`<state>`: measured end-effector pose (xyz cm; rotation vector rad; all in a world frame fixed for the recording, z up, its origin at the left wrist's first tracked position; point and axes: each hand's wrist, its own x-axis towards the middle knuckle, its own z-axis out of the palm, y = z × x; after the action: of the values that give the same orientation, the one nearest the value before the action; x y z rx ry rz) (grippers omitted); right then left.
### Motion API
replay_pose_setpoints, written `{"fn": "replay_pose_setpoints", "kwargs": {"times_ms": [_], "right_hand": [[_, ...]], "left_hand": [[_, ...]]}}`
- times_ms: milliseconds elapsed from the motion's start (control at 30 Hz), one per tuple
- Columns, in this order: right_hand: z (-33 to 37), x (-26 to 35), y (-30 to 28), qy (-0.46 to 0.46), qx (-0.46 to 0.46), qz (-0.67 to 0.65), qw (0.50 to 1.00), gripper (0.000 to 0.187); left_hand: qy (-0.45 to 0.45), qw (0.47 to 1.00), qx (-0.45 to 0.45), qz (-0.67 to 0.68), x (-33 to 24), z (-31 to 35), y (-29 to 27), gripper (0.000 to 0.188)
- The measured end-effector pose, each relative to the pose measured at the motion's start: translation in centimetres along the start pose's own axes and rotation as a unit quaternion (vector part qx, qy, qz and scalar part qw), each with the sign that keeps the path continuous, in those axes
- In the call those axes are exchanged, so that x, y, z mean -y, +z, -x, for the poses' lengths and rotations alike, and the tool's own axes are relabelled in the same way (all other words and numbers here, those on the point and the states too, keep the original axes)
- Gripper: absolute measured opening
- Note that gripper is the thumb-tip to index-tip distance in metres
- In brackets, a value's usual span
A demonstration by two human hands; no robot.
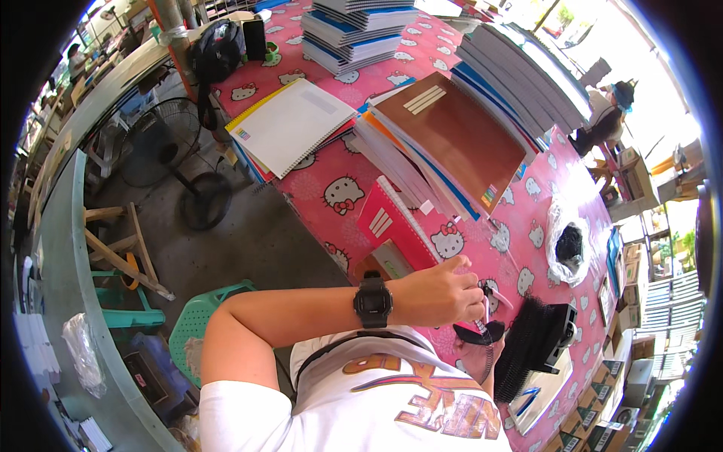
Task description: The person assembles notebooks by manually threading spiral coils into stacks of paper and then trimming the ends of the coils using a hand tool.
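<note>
My left hand (446, 292), with a black watch (372, 303) on its wrist, reaches across to the lower right end of a red notebook (399, 226). Its fingers are curled closed; what lies inside them is hidden. Beside the fingertips shows a tool with a curved pink handle (499, 295). My right hand (482, 360) is low, close to my shirt, mostly hidden behind a dark object (489, 331) and a thin black coil. A bundle of black spiral binding coils (521, 348) lies just right of it.
Notebook stacks stand ahead: one topped by a brown cover (459, 135), one by a white cover (297, 124), and taller piles (358, 34) behind. A plastic bag (566, 241) sits at right on the pink tablecloth (320, 218). A green stool (199, 316) and fan (162, 143) stand left.
</note>
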<state>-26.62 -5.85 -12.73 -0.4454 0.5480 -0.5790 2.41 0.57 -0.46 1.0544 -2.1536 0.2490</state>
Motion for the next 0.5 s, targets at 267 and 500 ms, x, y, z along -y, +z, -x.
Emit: {"fn": "replay_pose_setpoints", "kwargs": {"times_ms": [267, 500], "right_hand": [[1.4, -2.3, -0.6, -0.079, -0.025, -0.074, 0.994, 0.064], [-2.2, 0.2, 5.1, -0.201, -0.023, 0.017, 0.979, 0.074]], "left_hand": [[0.003, 0.997, 0.079, -0.014, -0.2, -0.5, -0.7, 0.018], [0.002, 0.999, 0.049, 0.003, -0.5, 0.5, -0.7, 0.016]]}}
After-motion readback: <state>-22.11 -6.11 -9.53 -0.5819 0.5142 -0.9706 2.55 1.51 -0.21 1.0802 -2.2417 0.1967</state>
